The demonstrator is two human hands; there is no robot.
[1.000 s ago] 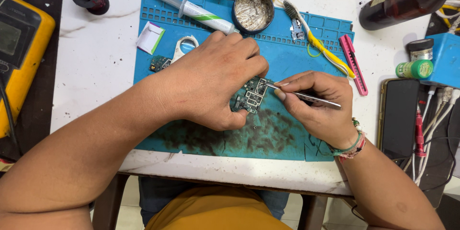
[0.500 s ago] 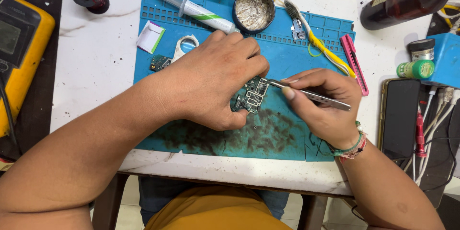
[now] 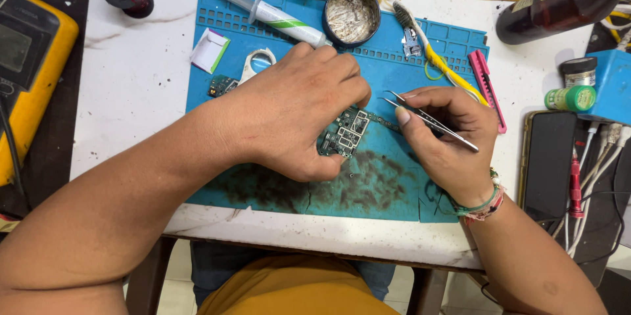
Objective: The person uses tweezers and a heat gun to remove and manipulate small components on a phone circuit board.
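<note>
While your left hand curls its fingers down on the small circuit board to pin it against the blue mat, your right hand pinches the tweezers; their tips hover just beside your left fingertips, off the board's upper edge.

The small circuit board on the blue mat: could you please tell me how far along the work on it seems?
Done: circuit board lies bare on the blue mat. In hand: left hand pins it; right hand holds tweezers, tips just off its edge. Left: cannot tell.
</note>
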